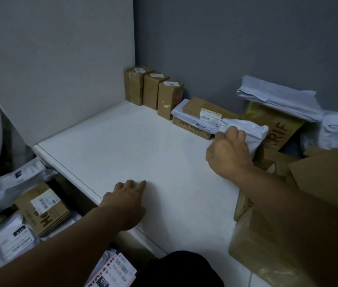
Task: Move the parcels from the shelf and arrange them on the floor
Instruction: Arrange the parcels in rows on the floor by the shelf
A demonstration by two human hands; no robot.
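right hand [229, 150] fingers curled, gripping the white mailer [256, 132] at its 1 o'clock. left hand [125, 198] rests loosely on the shelf [143, 141], holding nothing, off at 8 o'clock.

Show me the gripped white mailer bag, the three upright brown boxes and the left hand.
white mailer bag [257, 133]: head view, crumpled end beside the knuckles.
three upright brown boxes [151, 92]: head view, middle box's front face.
left hand [125, 201]: head view, back of the hand.
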